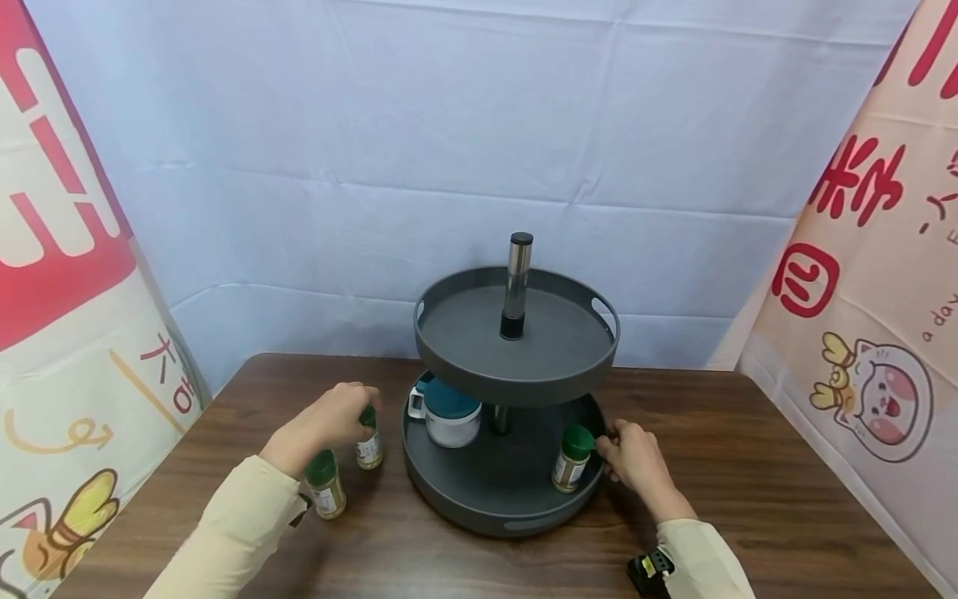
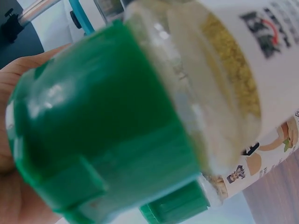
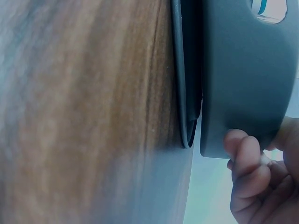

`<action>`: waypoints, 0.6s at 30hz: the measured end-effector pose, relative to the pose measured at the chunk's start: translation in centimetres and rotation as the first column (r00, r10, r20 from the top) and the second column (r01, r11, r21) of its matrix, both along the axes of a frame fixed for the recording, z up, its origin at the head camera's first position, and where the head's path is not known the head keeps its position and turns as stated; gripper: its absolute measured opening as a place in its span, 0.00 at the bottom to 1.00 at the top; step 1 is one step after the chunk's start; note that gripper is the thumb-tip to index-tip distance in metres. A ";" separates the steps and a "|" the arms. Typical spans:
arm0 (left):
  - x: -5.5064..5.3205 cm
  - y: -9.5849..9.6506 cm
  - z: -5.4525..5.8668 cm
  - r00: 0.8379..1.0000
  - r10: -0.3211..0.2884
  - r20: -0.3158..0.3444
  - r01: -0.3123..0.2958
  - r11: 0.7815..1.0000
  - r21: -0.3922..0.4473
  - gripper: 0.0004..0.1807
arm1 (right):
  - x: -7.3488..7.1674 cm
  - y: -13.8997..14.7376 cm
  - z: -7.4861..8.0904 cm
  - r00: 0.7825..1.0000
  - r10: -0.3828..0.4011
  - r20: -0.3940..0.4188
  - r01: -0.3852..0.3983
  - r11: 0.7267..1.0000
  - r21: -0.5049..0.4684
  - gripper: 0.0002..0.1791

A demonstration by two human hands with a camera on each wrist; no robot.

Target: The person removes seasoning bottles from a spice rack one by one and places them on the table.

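My left hand (image 1: 329, 424) reaches down with its fingers at the green cap of the farther spice jar (image 1: 369, 453), which is upright left of the two-tier turntable (image 1: 505, 526). A nearer green-capped spice jar (image 1: 328, 499) stands by my left wrist; a green cap (image 2: 103, 126) fills much of the left wrist view and hides most of the fingers. On the other side, my right hand (image 1: 636, 462) grips the lower tray's rim, fingertips (image 3: 247, 149) against its outer wall (image 3: 243, 79). Inside that tray, near this hand, stands another spice jar (image 1: 570, 462).
A white mug (image 1: 452, 428) with a teal lid sits in the lower tray at left. The upper tray (image 1: 516, 378) overhangs it around a metal post (image 1: 518, 283). Wooden tabletop (image 1: 718, 466) surrounds the turntable, with a pale cloth (image 1: 479, 125) behind.
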State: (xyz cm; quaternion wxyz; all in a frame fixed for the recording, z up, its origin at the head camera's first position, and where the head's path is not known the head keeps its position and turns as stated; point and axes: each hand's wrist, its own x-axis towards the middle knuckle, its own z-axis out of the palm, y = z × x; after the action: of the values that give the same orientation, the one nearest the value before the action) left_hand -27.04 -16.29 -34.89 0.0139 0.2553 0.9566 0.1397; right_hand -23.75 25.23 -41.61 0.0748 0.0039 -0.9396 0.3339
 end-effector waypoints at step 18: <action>0.5 0.0 0.6 0.998 0.009 -0.057 -0.010 1.000 -0.006 0.13 | 0.0 -0.1 0.0 1.000 -0.002 0.010 0.002 1.000 -0.005 0.08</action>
State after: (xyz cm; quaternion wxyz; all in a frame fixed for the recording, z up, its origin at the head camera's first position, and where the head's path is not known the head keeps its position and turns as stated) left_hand -26.52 -16.32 -34.34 -0.0132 0.2546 0.9583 0.1293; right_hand -23.77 25.17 -41.60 0.0704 0.0011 -0.9391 0.3363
